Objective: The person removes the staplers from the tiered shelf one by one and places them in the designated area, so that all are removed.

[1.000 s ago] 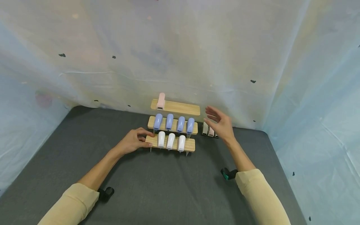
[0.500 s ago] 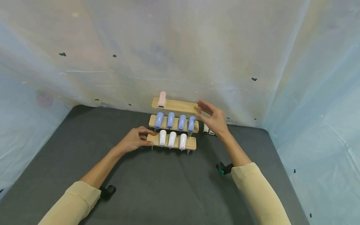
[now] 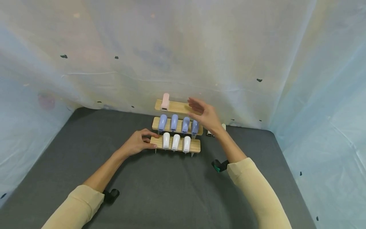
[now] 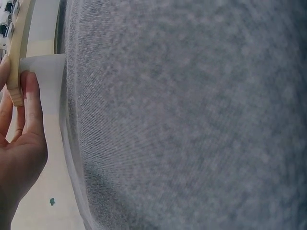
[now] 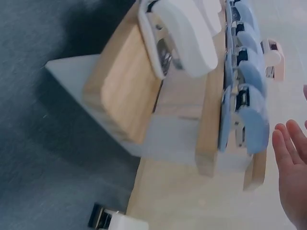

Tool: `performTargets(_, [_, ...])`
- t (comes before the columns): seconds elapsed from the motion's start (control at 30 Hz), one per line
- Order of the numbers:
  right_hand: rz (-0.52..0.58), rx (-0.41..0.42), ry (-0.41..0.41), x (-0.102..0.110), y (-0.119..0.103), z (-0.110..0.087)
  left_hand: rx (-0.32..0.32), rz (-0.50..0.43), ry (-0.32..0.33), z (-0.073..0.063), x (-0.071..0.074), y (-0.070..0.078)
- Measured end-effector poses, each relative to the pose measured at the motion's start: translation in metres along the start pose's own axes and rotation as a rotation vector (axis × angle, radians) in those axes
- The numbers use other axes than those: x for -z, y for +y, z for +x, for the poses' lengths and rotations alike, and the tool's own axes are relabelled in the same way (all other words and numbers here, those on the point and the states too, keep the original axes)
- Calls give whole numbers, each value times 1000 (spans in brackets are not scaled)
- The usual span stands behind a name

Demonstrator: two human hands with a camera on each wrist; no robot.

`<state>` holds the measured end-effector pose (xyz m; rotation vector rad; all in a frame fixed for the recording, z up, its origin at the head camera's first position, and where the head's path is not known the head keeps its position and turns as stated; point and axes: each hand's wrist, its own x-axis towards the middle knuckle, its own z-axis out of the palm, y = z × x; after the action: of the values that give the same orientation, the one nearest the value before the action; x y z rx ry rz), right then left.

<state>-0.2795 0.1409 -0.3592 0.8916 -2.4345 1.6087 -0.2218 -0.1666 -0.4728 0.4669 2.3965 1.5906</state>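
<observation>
The pink stapler (image 3: 165, 101) sits on the top shelf (image 3: 179, 107), long axis front-to-back, left of the right hand (image 3: 208, 116); its parted fingers look bare, though partly cropped. The left hand (image 3: 140, 142) pinches the bottom shelf (image 3: 195, 146).

1. Bench (image 3: 160, 190): dark grey cloth top; one three-tier wooden rack (image 3: 180, 126) standing near back edge, pale side supports.
2. Bottom shelf (image 3: 196, 145): three white mini staplers (image 3: 175, 142) in a row.
3. Middle shelf (image 3: 155, 123): four lavender-blue mini staplers (image 3: 174, 122).
4. Top shelf (image 3: 178, 107): one pink mini stapler (image 3: 165, 101), left end.
5. Right of rack, directly on bench: small pale staplers (image 5: 128, 222), partly hidden, count unclear.
</observation>
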Motion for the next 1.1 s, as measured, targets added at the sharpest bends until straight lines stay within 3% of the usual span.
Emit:
performTargets(0.33, [45, -45, -82, -26, -8, 22, 19, -5, 0, -7, 3, 0])
performTargets(0.53, [9, -102, -118, -38, -13, 32, 26, -2, -3, -10, 4, 0])
performTargets(0.87, [-40, -108, -138, -54, -17, 47, 16, 15, -2, -15, 4, -8])
performTargets(1.0, [-24, -131, -154, -58, -16, 51, 27, 0, -4, -15, 4, -4])
performTargets(1.1, [-30, -122, -163, -61, -13, 54, 32, -4, -9, -19, 5, 8])
